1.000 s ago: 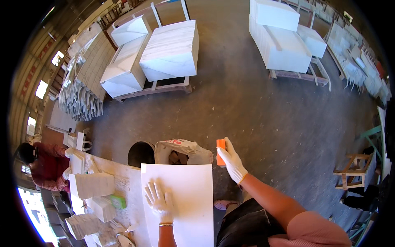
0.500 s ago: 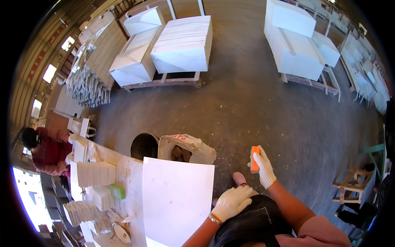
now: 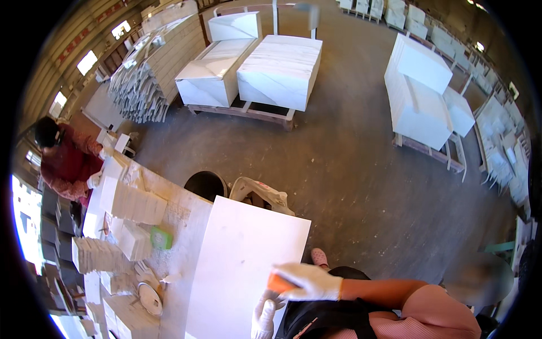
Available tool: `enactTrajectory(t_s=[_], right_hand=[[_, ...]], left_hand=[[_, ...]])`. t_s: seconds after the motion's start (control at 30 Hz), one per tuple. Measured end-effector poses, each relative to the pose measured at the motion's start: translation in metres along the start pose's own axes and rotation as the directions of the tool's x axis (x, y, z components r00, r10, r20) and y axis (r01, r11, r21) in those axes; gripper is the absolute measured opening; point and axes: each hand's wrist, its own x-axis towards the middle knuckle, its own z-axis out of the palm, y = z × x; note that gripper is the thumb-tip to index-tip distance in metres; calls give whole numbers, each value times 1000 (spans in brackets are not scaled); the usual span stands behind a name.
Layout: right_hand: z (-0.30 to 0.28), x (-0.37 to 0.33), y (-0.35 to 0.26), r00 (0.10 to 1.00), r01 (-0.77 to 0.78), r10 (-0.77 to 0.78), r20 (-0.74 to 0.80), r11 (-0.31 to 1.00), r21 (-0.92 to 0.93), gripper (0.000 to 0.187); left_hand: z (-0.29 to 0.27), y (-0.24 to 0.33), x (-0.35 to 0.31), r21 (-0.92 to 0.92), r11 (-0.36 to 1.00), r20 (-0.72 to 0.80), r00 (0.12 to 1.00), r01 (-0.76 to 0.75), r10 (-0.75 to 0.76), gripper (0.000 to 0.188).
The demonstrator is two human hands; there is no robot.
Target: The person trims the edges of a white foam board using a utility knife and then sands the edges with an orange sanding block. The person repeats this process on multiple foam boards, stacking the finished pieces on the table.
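Observation:
My right hand (image 3: 311, 279), in a white work glove, grips an orange block (image 3: 280, 283) that looks like a hand sanding block; motion smears it slightly. It is held above the near right edge of a large white slab (image 3: 243, 243) that lies on the workbench. Just below the block, my left hand (image 3: 263, 317), also gloved, is at the slab's near right edge with its fingers extended upward. Its fingertips come close to the block's underside; whether they touch I cannot tell.
Stacks of white tiles (image 3: 135, 204), a green block (image 3: 161, 238) and a round disc (image 3: 150, 298) sit on the workbench (image 3: 183, 226). Beyond it stand a black bucket (image 3: 206, 185) and an open sack (image 3: 259, 189). A co-worker (image 3: 68, 158) stands far left. Palletised slabs (image 3: 279, 70) are farther off.
My right hand has swung left with the orange block, from over the floor to the slab's edge. The left hand has moved down and left beside it. The view has turned.

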Motion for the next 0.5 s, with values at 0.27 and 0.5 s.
enactTrajectory(t_s=[0.27,0.5], right_hand=[[87,30,-34,938,77,-29,345,989,-126,72],[123,31,-27,874,302,-110,474,886,-352,71]], left_hand=[[-35,0,-49,105,985,-255,953,-139,162,43],[-102,-19,-72,-213,918,-524,832,-334,181,46]])
